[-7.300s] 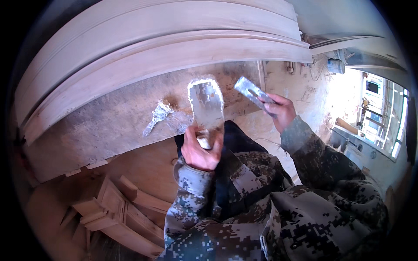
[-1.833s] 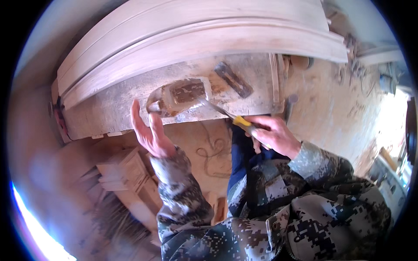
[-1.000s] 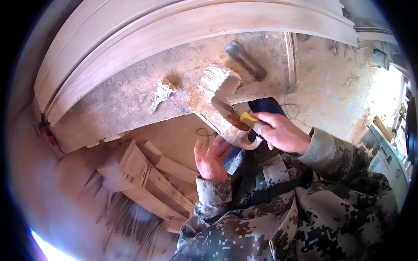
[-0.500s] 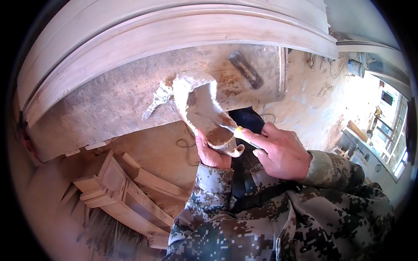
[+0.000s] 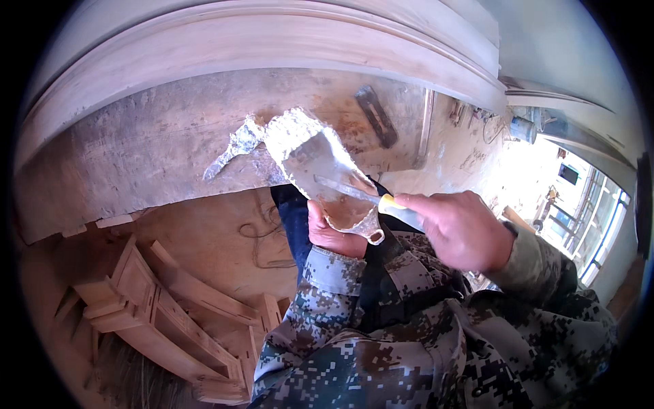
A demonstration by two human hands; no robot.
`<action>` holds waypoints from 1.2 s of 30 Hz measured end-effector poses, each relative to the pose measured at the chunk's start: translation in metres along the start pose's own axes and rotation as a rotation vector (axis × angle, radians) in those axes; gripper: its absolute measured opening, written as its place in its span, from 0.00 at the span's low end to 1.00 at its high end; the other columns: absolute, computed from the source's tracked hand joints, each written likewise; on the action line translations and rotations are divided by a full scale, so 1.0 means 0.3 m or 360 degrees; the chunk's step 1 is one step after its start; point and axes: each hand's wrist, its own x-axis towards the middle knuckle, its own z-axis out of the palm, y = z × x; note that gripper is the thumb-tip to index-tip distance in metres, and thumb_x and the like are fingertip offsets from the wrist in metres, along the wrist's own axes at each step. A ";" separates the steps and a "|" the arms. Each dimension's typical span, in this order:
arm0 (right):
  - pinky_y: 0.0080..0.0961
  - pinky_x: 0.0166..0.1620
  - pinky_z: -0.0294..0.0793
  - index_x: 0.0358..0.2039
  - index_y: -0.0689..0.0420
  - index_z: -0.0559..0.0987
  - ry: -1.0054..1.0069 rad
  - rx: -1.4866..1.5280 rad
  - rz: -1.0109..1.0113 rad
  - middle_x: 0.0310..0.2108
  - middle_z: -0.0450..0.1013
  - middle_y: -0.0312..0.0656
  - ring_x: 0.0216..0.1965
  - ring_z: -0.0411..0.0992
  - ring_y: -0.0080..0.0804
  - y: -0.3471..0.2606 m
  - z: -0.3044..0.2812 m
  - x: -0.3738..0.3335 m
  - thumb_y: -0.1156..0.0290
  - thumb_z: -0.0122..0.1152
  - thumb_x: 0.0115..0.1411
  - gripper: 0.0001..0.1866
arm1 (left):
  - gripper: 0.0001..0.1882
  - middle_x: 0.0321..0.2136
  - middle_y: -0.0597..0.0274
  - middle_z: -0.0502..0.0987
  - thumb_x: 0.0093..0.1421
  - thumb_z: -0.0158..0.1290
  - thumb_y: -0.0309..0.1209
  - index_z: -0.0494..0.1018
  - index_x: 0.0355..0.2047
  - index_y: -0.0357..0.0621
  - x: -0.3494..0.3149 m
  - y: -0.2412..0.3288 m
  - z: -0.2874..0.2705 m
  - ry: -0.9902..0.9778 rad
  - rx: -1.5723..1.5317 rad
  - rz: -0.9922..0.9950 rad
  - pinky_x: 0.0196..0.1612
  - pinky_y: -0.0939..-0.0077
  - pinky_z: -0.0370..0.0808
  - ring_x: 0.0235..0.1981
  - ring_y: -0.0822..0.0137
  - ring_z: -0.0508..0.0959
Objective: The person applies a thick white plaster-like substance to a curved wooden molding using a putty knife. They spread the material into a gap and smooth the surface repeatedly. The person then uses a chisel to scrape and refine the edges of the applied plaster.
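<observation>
A pale, cut-open plastic container (image 5: 310,153) crusted with white, with brownish residue inside and a small loop at its near end, rests in my left hand (image 5: 334,235). The fingers of that hand are largely hidden beneath it; the thumb shows at its side. My right hand (image 5: 466,228) is closed round the yellow and pale handle of a narrow-bladed scraper (image 5: 347,189). Its metal blade reaches into the container, over the inner surface. Just beyond the container, a white-crusted, crumpled lump with a tapering end (image 5: 238,144) lies on the wooden board.
The worn wooden board (image 5: 136,150) carries a dark, slotted rectangular tool (image 5: 375,116). Behind it runs a long pale wood moulding (image 5: 225,41). Several wooden frame pieces (image 5: 170,307) lie at lower left, near a cord (image 5: 255,235) on the floor.
The container has turned and tilted, showing more of its inside. My right hand has moved slightly right, with more of the blade visible. The whole view has shifted a little.
</observation>
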 end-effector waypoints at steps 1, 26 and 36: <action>0.44 0.33 0.75 0.54 0.55 0.80 -0.0076 0.0138 0.0043 0.31 0.79 0.51 0.28 0.78 0.48 0.009 -0.014 0.023 0.76 0.55 0.62 0.19 | 0.46 0.57 0.52 0.75 0.57 0.62 0.61 0.65 0.66 0.43 0.002 0.001 -0.007 -0.0062 0.0002 -0.0025 0.59 0.48 0.72 0.56 0.49 0.75; 0.50 0.35 0.76 0.61 0.54 0.75 -0.0201 -0.0503 0.0520 0.25 0.77 0.56 0.27 0.77 0.57 -0.137 0.064 0.005 0.68 0.56 0.62 0.26 | 0.37 0.64 0.47 0.68 0.68 0.48 0.52 0.59 0.68 0.40 0.001 -0.156 -0.125 0.0098 -0.0195 -0.0227 0.69 0.44 0.64 0.65 0.45 0.69; 0.54 0.39 0.77 0.62 0.55 0.71 -0.0234 -0.0229 0.0638 0.31 0.78 0.61 0.32 0.78 0.62 -0.094 0.145 -0.033 0.69 0.55 0.61 0.27 | 0.35 0.56 0.47 0.73 0.69 0.45 0.55 0.63 0.65 0.40 0.001 -0.146 -0.096 0.0218 -0.0318 -0.0384 0.64 0.49 0.68 0.57 0.47 0.74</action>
